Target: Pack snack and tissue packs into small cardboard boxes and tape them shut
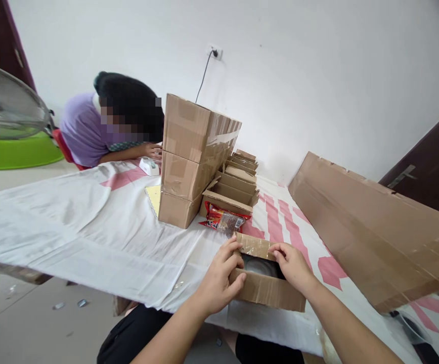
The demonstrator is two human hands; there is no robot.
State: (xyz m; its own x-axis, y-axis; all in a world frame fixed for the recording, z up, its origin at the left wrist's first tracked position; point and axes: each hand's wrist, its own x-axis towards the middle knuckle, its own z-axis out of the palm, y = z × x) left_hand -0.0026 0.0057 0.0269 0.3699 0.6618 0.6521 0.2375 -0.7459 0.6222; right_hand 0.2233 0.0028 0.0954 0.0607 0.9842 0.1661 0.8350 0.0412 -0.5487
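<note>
Our left hand (222, 273) grips the left end of a small open cardboard box (272, 294), its fingers bent over the edge and its thumb lying against the near wall. Our right hand (291, 265) pinches the right end of the taped far flap (255, 246) between thumb and fingertips. The box sits right in front of us, near the edge of the tabletop (109, 253); through its opening we see something pale and rounded, too shadowed for us to name.

Just beyond the flap, a red snack packet (224, 221) with a clear window leans against the first of a row of open cardboard boxes (232, 194) running back toward the wall. To the left of that row, taped cartons (183, 169) rise three high. Past their left side we find a yellow sheet (153, 198) and a small white device (149, 167), both on the white cloth with its pink patches.

Behind the cartons a person in a purple top (83, 126) bends low over the tabletop, one forearm resting on it. Farther left stand a fan (7, 108) and a bright green basin (14, 154). On our right, a large cardboard sheet (363, 222) stands tilted. A black cable runs up to a wall socket (214, 51).
</note>
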